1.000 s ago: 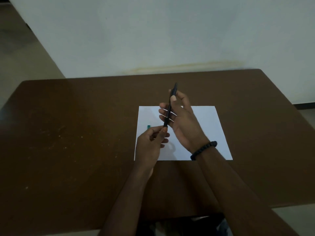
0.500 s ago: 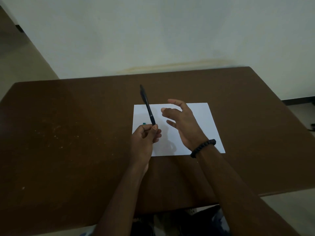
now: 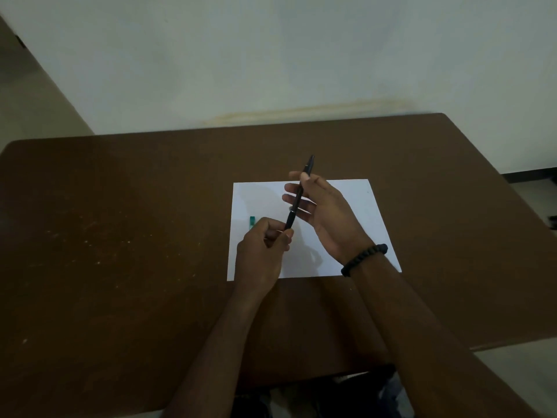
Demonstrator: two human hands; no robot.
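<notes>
Left hand pinches the pen at its near end, right hand pinches its far part; seemingly uncapping, which needs a straight pull apart.

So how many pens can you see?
1. The black pen is held over the white paper, left hand pinching its lower end, right hand holding its upper part. The hands could hide another.

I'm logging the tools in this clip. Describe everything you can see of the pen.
The pen is slim, black, seemingly plastic, with a thin pale ring below mid-length. It is tilted, upper end leaning away and right, held above the white paper. The left hand pinches its lower end; the right hand pins its upper part under the thumb. Its tip is hidden.
</notes>
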